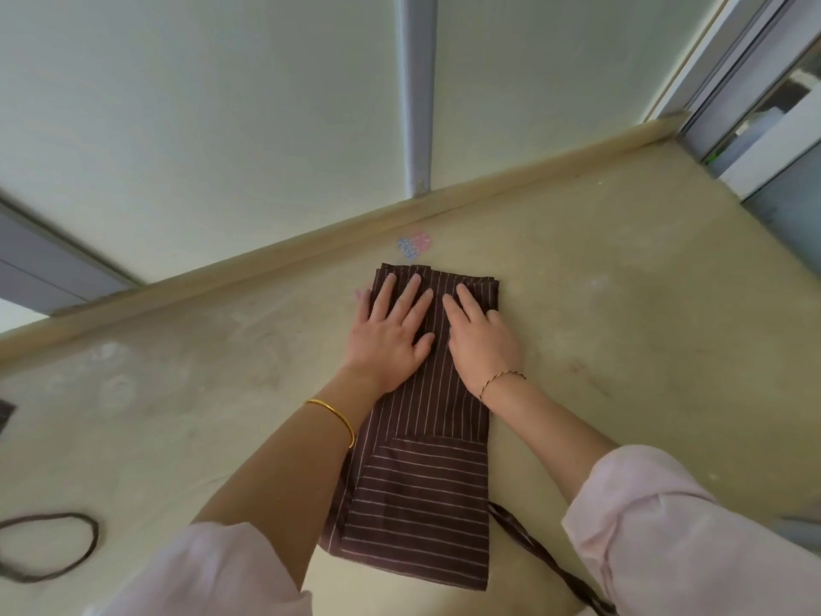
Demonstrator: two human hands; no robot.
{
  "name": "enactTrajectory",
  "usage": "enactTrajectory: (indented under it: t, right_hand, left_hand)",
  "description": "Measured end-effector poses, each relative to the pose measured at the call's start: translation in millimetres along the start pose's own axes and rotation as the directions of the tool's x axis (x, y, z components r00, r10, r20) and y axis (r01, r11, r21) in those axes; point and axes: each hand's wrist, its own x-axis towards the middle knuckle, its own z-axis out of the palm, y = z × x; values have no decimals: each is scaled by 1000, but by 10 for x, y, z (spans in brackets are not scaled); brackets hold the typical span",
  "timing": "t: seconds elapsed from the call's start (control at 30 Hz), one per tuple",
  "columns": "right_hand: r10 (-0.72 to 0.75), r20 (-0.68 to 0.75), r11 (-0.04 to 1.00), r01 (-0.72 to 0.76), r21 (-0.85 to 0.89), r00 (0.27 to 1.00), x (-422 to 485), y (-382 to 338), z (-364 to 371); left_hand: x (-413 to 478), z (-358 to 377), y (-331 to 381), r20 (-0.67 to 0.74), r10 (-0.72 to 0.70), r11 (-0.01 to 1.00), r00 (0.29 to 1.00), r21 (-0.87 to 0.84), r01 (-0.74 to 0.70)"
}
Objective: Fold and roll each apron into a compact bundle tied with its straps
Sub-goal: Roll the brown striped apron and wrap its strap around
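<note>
A brown apron (422, 495) with thin white stripes lies folded into a long narrow strip on the beige surface (200, 371), its far end towards the wall. My left hand (393, 329) rests flat on the far end with fingers spread and straight. My right hand (482, 335) presses flat beside it on the same end. One strap (546, 560) trails out from the apron's near right side towards the bottom edge of the view.
A dark loop of strap (53, 544) lies on the surface at the lower left. A small pink and blue sticker (413, 244) sits just beyond the apron. A raised wooden ledge (266, 255) and white wall panels bound the far side. A window frame (755, 104) stands at the right.
</note>
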Motion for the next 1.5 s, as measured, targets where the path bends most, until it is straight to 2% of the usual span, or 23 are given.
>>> enactTrajectory:
  t: [0.1, 0.23, 0.3, 0.37, 0.43, 0.5, 0.63, 0.73, 0.83, 0.9, 0.97, 1.03, 1.07, 1.17, 1.33, 1.37, 1.4, 1.43, 1.47, 1.5]
  right_hand:
    - [75, -4, 997, -75, -17, 997, 30, -8, -18]
    - [109, 14, 992, -108, -58, 994, 104, -50, -44]
    - [96, 42, 995, -97, 15, 994, 123, -3, -71]
    - [90, 55, 986, -97, 135, 994, 91, 50, -148]
    - [71, -7, 980, -69, 189, 997, -74, 6, -234]
    - [1, -56, 979, 10, 204, 998, -334, -129, -278]
    - [-211, -56, 957, 218, 192, 976, -909, -393, -199]
    - [-231, -1, 969, 230, 87, 973, -1059, -399, -2]
    - [-206, 35, 976, 208, -71, 978, -1072, -350, 176]
    - [-202, 16, 971, 202, -131, 979, -1084, -341, 241]
    - [-201, 4, 968, 200, -152, 980, -1092, -342, 268]
    - [-206, -9, 965, 202, -168, 979, -1094, -332, 291]
    - [-209, -14, 964, 203, -171, 978, -1102, -330, 301]
    - [-215, -5, 959, 210, -189, 977, -1116, -316, 313]
    - [-212, 17, 960, 212, -183, 977, -1117, -312, 277]
    - [-208, 24, 962, 209, -177, 978, -1122, -321, 277]
    - [-201, 23, 965, 202, -164, 979, -1131, -317, 263]
    - [-199, 25, 970, 201, -138, 980, -1131, -325, 254]
    - [-199, 25, 975, 201, -92, 980, -1124, -323, 227]
    - [-202, 25, 979, 203, -36, 979, -1109, -310, 200]
  left_hand:
    - [-19, 31, -61, 38, -101, 987, 994, -122, 105]
    - [-84, -31, -132, 31, -72, 964, 997, -254, 78]
    - [-222, -90, -165, -57, -102, 925, 993, -372, 73]
    - [-409, -154, -207, -127, -233, 841, 964, -523, 135]
    - [-640, -235, -265, 7, -386, 664, 922, -692, 284]
    - [-828, -266, -334, 204, -429, 522, 880, -739, 426]
    - [-1258, -306, -361, 534, -235, 375, 812, -721, 582]
    - [-1545, -352, -311, 581, -174, 257, 795, -753, 606]
    - [-1741, -348, -222, 575, -131, 202, 808, -782, 589]
    - [-1853, -297, -165, 576, -96, 221, 812, -783, 581]
    - [-1955, -231, -131, 579, -117, 313, 807, -750, 583]
    - [-2028, -178, -100, 571, -224, 420, 790, -675, 607]
    - [-2057, -160, -77, 564, -288, 438, 774, -640, 631]
    - [-2088, -138, 6, 537, -434, 385, 723, -615, 688]
    - [-2042, -222, 82, 583, -507, 269, 635, -593, 759]
    - [-2033, -228, 100, 575, -527, 338, 626, -534, 775]
    - [-2013, -251, 137, 507, -561, 502, 655, -421, 756]
    - [-1994, -268, 166, 380, -576, 669, 724, -291, 684]
    - [-1965, -298, 201, 226, -528, 796, 818, -205, 570]
    - [-1931, -311, 228, 113, -407, 880, 906, -217, 423]
